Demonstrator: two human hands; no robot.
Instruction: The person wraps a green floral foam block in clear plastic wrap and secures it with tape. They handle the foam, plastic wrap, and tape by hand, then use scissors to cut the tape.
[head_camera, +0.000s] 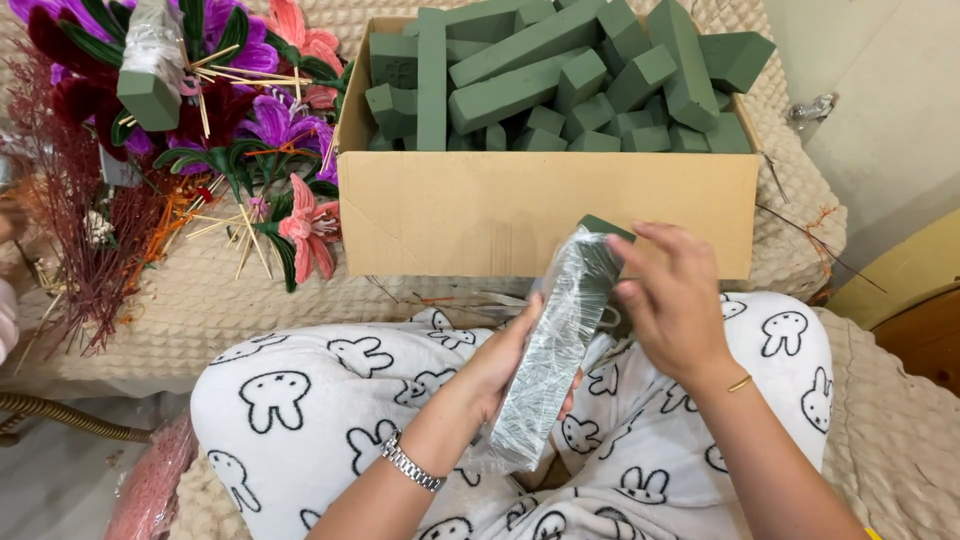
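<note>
Seen from the head camera, a long green foam block wrapped in clear plastic film is held over the lap, tilted so that its upper end points toward the cardboard box. The left hand is curled around the lower half of the block from underneath, fingers closed on it. The right hand is set at the block's upper end, its fingers loosely bent and its fingertips touching the film there (whether the film is actually pinched cannot be told). A metal watch is worn on the left wrist and a thin gold bangle on the right.

Just beyond the hands, the open box is filled with more green foam blocks, some upright, some laid across. To its left, artificial flowers in purple, pink and red are piled on a beige textured cover, with one more wrapped foam piece standing among them. The legs are covered by white trousers printed with rabbit outlines.
</note>
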